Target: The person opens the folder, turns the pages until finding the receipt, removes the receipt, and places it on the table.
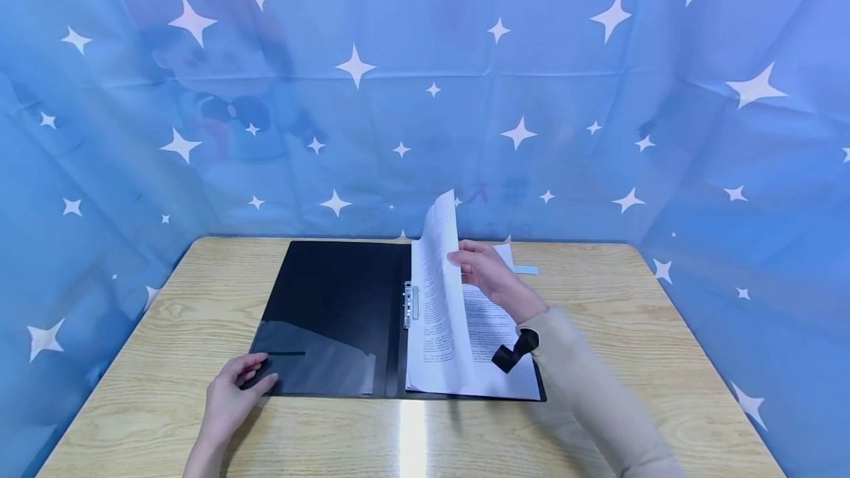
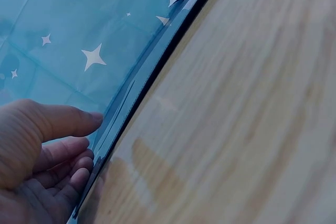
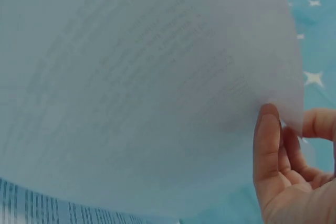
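Observation:
A black ring binder (image 1: pixel 335 279) lies spread flat on the wooden table, with a metal clip (image 1: pixel 411 305) near its spine. Printed sheets (image 1: pixel 498 345) are stacked on its right half. My right hand (image 1: pixel 488 271) pinches the outer edge of one raised sheet (image 1: pixel 441 301), which stands curved above the stack. In the right wrist view, thumb and finger grip that sheet's edge. At the binder's lower left corner, my left hand (image 1: pixel 235 389) rests with loosely bent fingers. Its fingertips (image 2: pixel 84 153) are right at the binder's edge in the left wrist view.
A clear pocket (image 1: pixel 319 360) covers the lower part of the binder's left half. A light blue tab (image 1: pixel 527 270) sticks out at the stack's right. Black strap ends (image 1: pixel 514 352) hang from my right wrist. A blue starred curtain (image 1: pixel 425 94) surrounds the table (image 1: pixel 637 330).

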### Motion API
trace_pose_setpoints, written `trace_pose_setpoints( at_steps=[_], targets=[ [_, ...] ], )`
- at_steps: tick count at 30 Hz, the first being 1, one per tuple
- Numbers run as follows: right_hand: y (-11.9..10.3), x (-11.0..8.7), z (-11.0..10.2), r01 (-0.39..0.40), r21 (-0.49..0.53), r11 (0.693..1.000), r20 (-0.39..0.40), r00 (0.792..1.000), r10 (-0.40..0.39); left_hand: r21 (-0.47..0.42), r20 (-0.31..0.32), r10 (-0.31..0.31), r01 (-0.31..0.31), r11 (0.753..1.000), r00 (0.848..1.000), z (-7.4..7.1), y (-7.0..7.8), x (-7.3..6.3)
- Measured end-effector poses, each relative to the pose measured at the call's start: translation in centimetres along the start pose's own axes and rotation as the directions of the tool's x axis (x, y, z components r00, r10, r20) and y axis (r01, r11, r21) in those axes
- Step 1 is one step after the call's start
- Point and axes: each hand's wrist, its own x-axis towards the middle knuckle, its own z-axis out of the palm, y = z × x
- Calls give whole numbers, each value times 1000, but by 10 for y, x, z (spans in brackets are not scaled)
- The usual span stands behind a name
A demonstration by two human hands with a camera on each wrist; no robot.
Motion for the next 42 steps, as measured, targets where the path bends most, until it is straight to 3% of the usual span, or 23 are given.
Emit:
trace_pose_setpoints(
  at_steps=[10,21,30,38,42],
  targets=[
    [1,4,17,2,6,1000,15,1000,-2,44,6,-46,45,998,999,2,1,1],
    [4,15,41,2,91,996,36,999,-6,101,43,-63,58,993,997,0,10,1],
    [11,24,62,-22,103,994,36,999,19,145,69,86,-96,985,994,3,26,5],
    [18,31,80,-46,135,990,29,999,43,66,104,119,-126,990,987,7,47,7],
    [21,36,87,-49,153,987,29,999,45,23,66,174,-176,984,983,11,57,8]
  ],
)
